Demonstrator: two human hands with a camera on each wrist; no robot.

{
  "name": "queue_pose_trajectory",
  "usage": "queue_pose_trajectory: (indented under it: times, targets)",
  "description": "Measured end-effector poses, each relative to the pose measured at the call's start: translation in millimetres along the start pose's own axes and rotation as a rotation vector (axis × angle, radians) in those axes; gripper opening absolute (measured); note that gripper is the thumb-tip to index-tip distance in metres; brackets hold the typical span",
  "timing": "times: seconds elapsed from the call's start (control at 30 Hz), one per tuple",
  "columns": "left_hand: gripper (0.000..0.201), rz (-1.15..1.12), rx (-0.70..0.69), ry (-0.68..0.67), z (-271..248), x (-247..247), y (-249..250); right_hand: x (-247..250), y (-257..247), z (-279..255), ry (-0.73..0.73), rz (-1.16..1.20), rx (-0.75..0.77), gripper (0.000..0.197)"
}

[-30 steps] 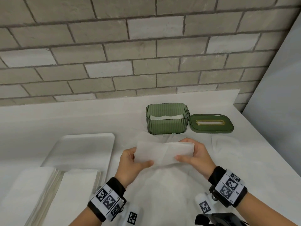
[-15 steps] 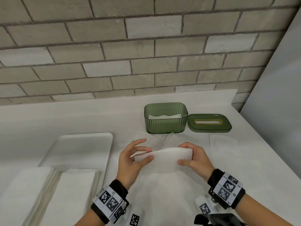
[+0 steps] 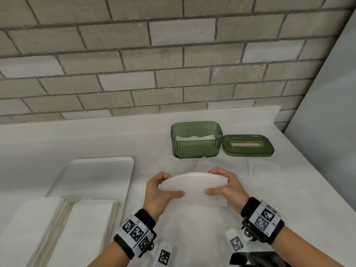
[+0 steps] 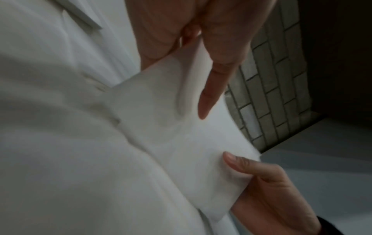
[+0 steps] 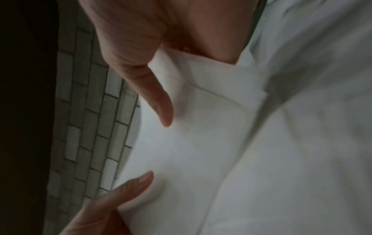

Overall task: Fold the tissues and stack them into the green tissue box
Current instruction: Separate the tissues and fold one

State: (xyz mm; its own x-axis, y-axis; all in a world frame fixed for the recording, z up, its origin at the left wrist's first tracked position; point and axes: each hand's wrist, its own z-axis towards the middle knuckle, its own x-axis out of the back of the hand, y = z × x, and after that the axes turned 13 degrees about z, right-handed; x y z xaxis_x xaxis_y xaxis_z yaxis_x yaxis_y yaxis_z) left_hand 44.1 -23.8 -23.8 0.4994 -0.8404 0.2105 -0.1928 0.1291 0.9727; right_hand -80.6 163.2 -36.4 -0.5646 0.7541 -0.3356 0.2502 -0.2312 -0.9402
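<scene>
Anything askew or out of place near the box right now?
Only minor: loose unfolded tissues lie crumpled against the box front, one corner tucked under it. The lid sits off beside it, as expected. Nothing spilled or damaged.

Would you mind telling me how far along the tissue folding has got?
Done: some white tissue already lies in the ribbed green tissue box. In hand: left hand and right hand hold one folded white tissue. Left: the unfolded white tissue stacks.

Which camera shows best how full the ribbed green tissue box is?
The head view: the ribbed green tissue box stands open, white tissues low inside. Neither wrist view shows it, only the hands on the folded white tissue.
</scene>
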Motion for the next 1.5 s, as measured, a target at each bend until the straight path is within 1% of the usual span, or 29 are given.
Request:
queue_pose_trajectory:
  times: [0.07, 0.1, 0.17, 0.27, 0.33, 0.37, 0.47, 0.53, 0.57, 0.63, 0.7, 0.8, 0.9, 1.0, 1.07, 1.13, 1.2, 1.27, 1.3, 1.37, 1.4, 1.43, 1.5]
  targets:
    - [0.040, 0.001, 0.070, -0.028, -0.6, 3.2, -7.4, 6.0, 0.4, 0.0, 0.006, -0.065, -0.054, 0.041]
    - [0.038, 0.004, 0.089, -0.047, -0.4, 5.0, -9.7, 9.0, -1.2, 0.1, 0.010, -0.080, -0.062, 0.038]
    - [0.032, 0.038, 0.101, -0.086, -0.1, 9.6, -12.0, 15.1, -5.4, -1.2, -0.003, -0.083, -0.077, 0.032]
    - [0.034, 0.097, 0.140, -0.158, -1.7, 9.7, -15.6, 16.5, -4.2, -4.7, -0.053, -0.056, -0.148, 0.030]
    - [0.038, 0.139, 0.105, -0.196, -6.1, 1.9, -13.1, 8.4, 0.7, -6.1, -0.094, -0.006, -0.170, 0.030]
    - [0.041, 0.130, 0.071, -0.200, -8.0, -3.6, -10.5, 3.3, 2.1, -6.2, -0.123, 0.020, -0.154, 0.029]
    - [0.049, -0.015, -0.017, -0.122, -8.6, -10.6, 1.1, -5.8, -1.8, -3.1, -0.180, 0.084, -0.058, 0.029]
    - [0.051, -0.024, -0.060, -0.067, -2.9, -3.6, 1.5, -1.6, -7.1, -2.0, -0.163, 0.101, -0.046, 0.029]
    - [0.049, -0.013, -0.063, -0.057, -2.6, 1.1, 0.6, 2.4, -8.4, -2.3, -0.136, 0.085, -0.052, 0.030]
    - [0.042, 0.013, -0.010, -0.057, -5.5, 8.1, -2.4, 11.5, -6.7, -4.1, -0.075, 0.018, -0.097, 0.033]
    - [0.034, 0.032, 0.050, -0.093, -10.6, 10.6, -5.7, 18.3, -3.7, -7.2, -0.025, -0.052, -0.144, 0.034]
    - [0.022, 0.056, 0.067, -0.121, -12.6, 5.7, -4.4, 16.1, -2.7, -9.2, -0.008, -0.095, -0.135, 0.033]
    - [0.020, 0.040, 0.060, -0.113, -14.0, -4.5, 3.9, 1.0, -1.0, -7.3, -0.026, -0.120, -0.091, 0.030]
    - [0.024, 0.032, 0.008, -0.122, -15.2, -7.3, 15.2, -8.1, -10.8, -4.6, -0.034, -0.093, -0.018, 0.028]
    - [0.026, 0.017, -0.013, -0.101, -14.4, -1.6, 16.7, -4.1, -20.1, -4.3, -0.020, -0.045, -0.004, 0.030]
    - [0.028, 0.026, 0.008, -0.097, -15.4, 1.4, 12.0, 2.1, -21.1, -6.3, -0.033, -0.059, -0.037, 0.036]
    - [0.032, 0.078, 0.055, -0.115, -20.0, -1.0, 3.3, 4.6, -11.8, -10.7, -0.085, -0.154, -0.115, 0.044]
    - [0.046, 0.135, 0.118, -0.101, -20.5, -7.0, -5.8, 2.8, -4.5, -15.1, -0.124, -0.196, -0.172, 0.052]
    - [0.054, 0.136, 0.141, -0.076, -19.4, -8.9, -9.1, 1.2, -2.7, -16.3, -0.117, -0.193, -0.167, 0.055]
    - [0.063, 0.109, 0.154, -0.051, -16.7, -12.7, -10.6, -2.5, -0.9, -16.3, -0.074, -0.167, -0.122, 0.060]
    - [0.065, 0.096, 0.157, -0.040, -14.8, -13.7, -11.1, -4.4, 0.0, -16.0, -0.039, -0.167, -0.085, 0.060]
    - [0.061, 0.086, 0.153, -0.020, -15.1, -14.0, -9.2, -5.6, 1.9, -15.2, 0.008, -0.184, -0.042, 0.057]
    - [0.036, 0.065, 0.087, 0.009, -18.9, -13.7, 0.8, -8.8, 0.8, -15.4, 0.102, -0.202, 0.022, 0.045]
